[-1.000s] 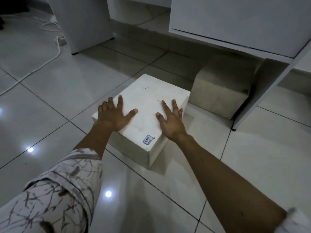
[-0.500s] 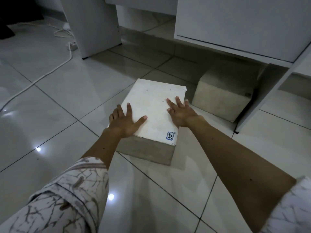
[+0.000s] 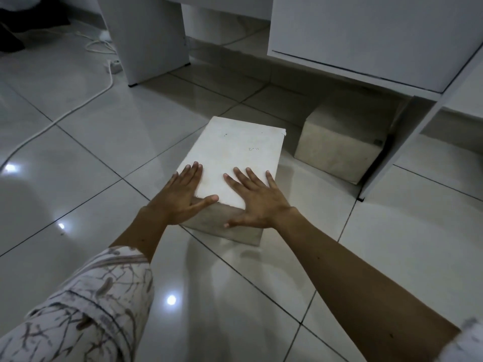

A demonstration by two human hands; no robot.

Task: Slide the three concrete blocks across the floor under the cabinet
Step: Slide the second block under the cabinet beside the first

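Pushing a pale rectangular concrete block (image 3: 235, 163) over glossy tiled floor (image 3: 104, 142), short of the white cabinet (image 3: 366, 35).
Left hand (image 3: 183, 199) and right hand (image 3: 258, 202) press flat-fingered, gripping nothing; palms could slip, or it could strike the grey block (image 3: 337, 145) under the cabinet edge.

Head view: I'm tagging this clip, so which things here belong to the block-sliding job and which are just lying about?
Job:
near block, under left hand and right hand
second block
cabinet

Lying about:
white cable
dark object, far left
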